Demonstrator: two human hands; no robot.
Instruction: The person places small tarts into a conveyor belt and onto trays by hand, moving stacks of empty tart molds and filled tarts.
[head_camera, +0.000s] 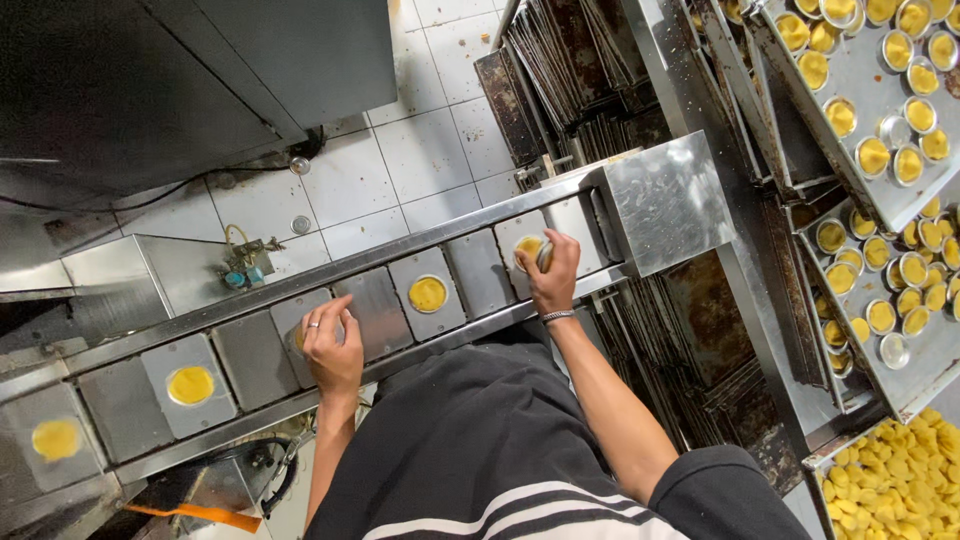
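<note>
Head view shows a long steel conveyor (470, 268) of square grey plates, each with a round hollow, some filled with smooth yellow dough; the right hand (548, 272) curls its fingers round a small metal tart cup (531, 250) of yellow dough, pressed on the plate near the conveyor's boxy steel end cover (665, 200). The left hand (331, 345) (a ring on one finger) lies palm down, fingers spread, over another plate (300, 320), hiding its hollow, so I cannot tell whether it grips anything. Flat trays (860, 110) of filled cups stand well apart beyond that end.
</note>
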